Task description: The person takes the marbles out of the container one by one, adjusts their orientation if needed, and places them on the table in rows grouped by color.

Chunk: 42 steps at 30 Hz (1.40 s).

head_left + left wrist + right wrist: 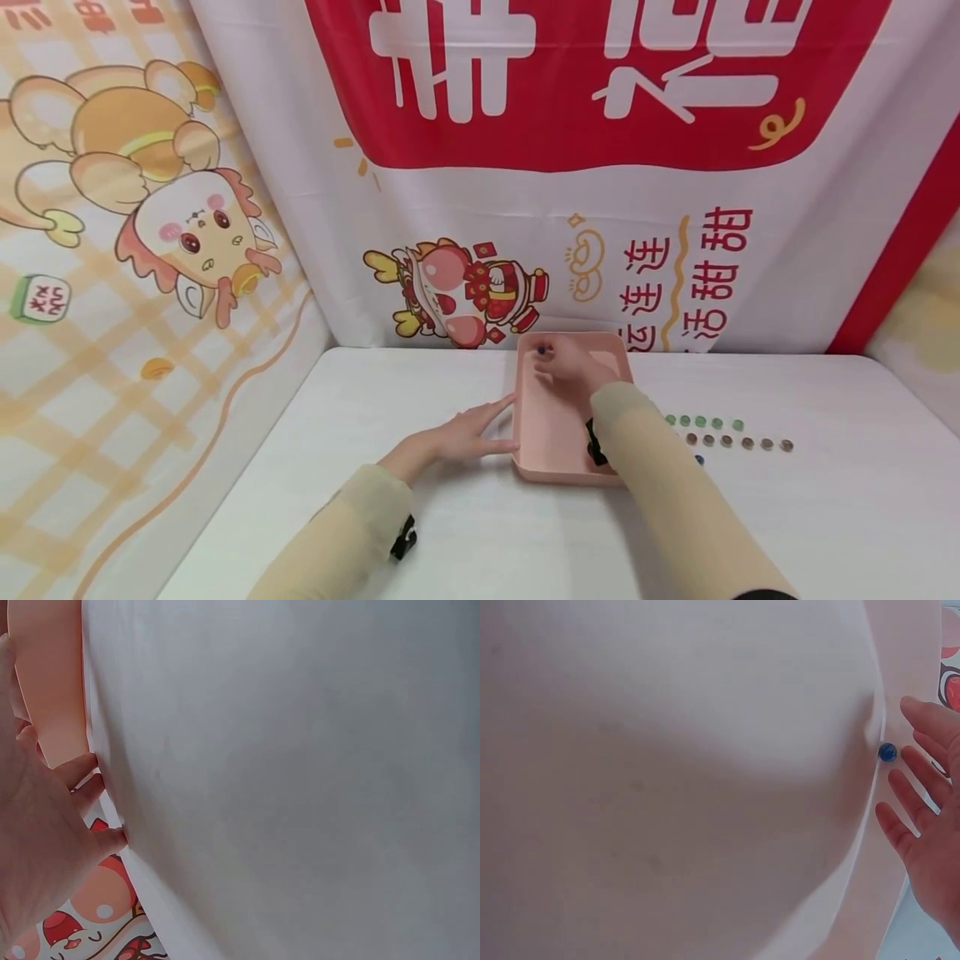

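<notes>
A shallow pink tray (pixel 551 433) stands at the back of the white table, against the wall cloth. My right hand (pixel 566 364) reaches into it at the far left corner. There a small blue glass marble (pixel 887 752) lies at the foot of the tray's wall, just ahead of my spread right fingers (pixel 911 796), which do not close round it. My left hand (pixel 467 433) is at the tray's left side, thumb and fingers apart, the tips touching the outer wall. In the left wrist view the left fingers (pixel 77 771) are stretched out along the pink wall.
Right of the tray lie a row of green marbles (pixel 701 422) and a row of brownish ones (pixel 727 442). One blue marble (pixel 700 460) shows beside my right sleeve (pixel 652 450), which covers part of the rows. Printed cloth (pixel 465 200) hangs behind the table.
</notes>
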Available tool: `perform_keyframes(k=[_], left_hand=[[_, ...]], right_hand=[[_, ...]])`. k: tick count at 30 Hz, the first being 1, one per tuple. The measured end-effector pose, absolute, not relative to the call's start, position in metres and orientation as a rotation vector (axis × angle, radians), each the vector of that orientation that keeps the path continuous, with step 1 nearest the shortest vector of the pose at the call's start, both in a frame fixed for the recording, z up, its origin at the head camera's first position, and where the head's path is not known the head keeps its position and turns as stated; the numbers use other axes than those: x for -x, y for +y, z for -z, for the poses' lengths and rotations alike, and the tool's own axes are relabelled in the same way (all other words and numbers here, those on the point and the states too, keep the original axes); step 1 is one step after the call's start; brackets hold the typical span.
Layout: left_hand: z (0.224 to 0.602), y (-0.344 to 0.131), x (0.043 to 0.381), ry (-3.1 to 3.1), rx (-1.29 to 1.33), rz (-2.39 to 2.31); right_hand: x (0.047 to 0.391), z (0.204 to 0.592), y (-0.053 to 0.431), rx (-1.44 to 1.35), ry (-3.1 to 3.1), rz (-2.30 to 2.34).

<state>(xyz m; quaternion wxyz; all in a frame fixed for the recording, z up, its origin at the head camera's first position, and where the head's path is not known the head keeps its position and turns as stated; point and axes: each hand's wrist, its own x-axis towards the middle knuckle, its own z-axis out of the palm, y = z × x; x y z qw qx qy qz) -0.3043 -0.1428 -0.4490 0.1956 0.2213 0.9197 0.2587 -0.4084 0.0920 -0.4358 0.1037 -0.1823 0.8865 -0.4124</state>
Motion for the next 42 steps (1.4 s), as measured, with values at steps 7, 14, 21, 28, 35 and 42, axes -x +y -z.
perform_keyframes(k=[7,14,21,28,35,42], left_hand=[[0.45,-0.14,0.304,2.582,-0.622,-0.717],[0.448,-0.14,0.303,2.581,-0.608,-0.71],[0.446,-0.139,0.303,2.583,-0.607,-0.707],[0.445,-0.139,0.301,2.58,-0.608,-0.709],[0.445,-0.139,0.302,2.578,-0.603,-0.71],[0.448,-0.14,0.303,2.58,-0.596,-0.705]], right_hand=[[0.41,0.441,0.096,0.539,2.62,1.192],[0.414,0.449,0.098,0.526,2.721,1.093],[0.41,0.447,0.1,0.395,2.731,1.098],[0.41,0.447,0.1,0.476,2.796,1.029],[0.404,0.441,0.105,0.464,2.797,1.055],[0.396,0.428,0.109,0.355,2.753,1.102]])
